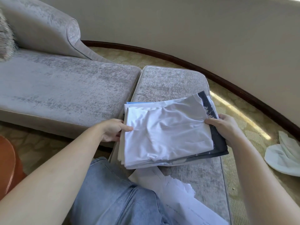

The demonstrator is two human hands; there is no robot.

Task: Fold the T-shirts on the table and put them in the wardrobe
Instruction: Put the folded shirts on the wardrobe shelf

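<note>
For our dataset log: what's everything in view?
folded T-shirt stack: one, white over dark grey and pale blue, above ottoman
ottoman: one, grey, centre
sofa: one, grey, left
fringed cushion: one, grey, on sofa
papers: several, white, ottoman's near end
cloth: one, white, on carpet, right
carpet: one, yellow-green, floor
rounded object: one, brown, lower left
jeans leg: one, blue, bottom centre
left hand: one, bare, grips stack's left edge
right hand: one, bare, grips stack's right edge

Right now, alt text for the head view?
The left hand and right hand grip a stack of folded T-shirts, white on top, over a grey ottoman beside a grey sofa. A white cloth lies on the carpet.
</note>
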